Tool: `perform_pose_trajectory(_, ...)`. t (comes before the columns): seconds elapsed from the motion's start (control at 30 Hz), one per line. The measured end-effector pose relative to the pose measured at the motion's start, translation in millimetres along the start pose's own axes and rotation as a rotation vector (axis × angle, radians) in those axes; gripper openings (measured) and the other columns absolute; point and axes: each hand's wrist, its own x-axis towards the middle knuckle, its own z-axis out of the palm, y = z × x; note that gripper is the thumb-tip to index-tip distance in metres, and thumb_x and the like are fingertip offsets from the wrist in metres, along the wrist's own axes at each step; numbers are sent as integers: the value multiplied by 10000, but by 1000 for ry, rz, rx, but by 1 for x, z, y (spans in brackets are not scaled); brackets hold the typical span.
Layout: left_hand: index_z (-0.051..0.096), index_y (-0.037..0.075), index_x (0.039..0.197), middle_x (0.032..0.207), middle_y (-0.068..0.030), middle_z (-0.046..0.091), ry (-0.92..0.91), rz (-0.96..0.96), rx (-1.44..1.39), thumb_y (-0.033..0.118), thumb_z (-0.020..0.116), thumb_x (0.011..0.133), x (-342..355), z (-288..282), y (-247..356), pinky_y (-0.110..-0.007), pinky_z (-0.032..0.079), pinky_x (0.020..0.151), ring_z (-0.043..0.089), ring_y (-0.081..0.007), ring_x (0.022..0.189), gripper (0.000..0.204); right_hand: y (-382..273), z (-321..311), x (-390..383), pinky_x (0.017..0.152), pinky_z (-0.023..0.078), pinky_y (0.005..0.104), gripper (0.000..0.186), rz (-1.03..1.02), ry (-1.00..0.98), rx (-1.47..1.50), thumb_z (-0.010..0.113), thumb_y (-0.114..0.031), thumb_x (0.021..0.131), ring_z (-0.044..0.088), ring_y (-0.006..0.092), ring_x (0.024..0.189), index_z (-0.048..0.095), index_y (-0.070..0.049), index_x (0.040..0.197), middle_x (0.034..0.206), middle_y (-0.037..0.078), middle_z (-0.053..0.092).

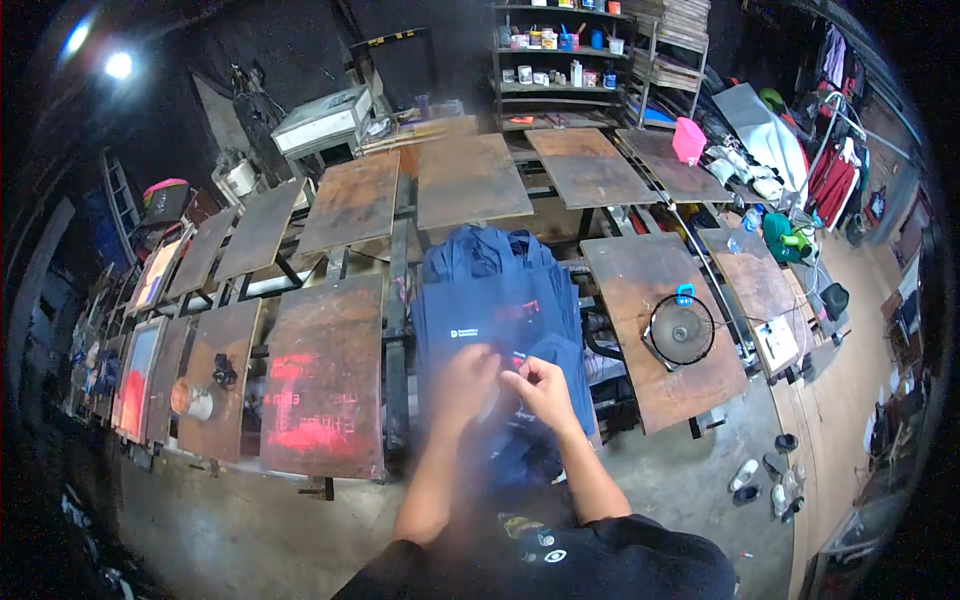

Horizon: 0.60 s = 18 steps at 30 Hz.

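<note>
Looking down from the head camera: both forearms enter from the lower edge and meet over a stack of dark blue bags (497,300) lying on a board straight ahead. Left hand (466,382) is smeared by motion blur; its fingers curl toward the cloth, but whether it grips anything cannot be told. Right hand (541,390) is sharper, fingers bent and pinched together on a fold of the top bag, just beside the left hand. The top bag carries a small white print; details too small to make out. Lower edge of the stack is hidden behind the hands. Left of the stack, a wooden board (325,375) stained with red ink. Further left, a roll of tape (192,399) on a narrower board. Right, a round black fan (681,330) lies on another board. Far back, a shelf (560,55) holds small jars and pots; contents not readable.
</note>
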Motion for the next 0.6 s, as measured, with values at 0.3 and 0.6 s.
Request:
perform_pose_trajectory(0.3,606,-53,1142,882,-46,656,190,125,-229,-22,605,881,-1,1,10,-247,508,737,625,-106,796,263,5,7,-1,544,407,258,216,-76,-50,-149,723,-126,870,477,78,594,593,-5,747,629,-8,520)
perform_pose_trajectory(0.6,680,-44,1039,855,-146,679,204,294,96,-43,668,811,-21,9,23,-300,535,686,676,-200,725,229,-13,13,-1,717,539,369,269,-432,233,-382,693,4,774,657,289,795,637,2,1037,920,139,638)
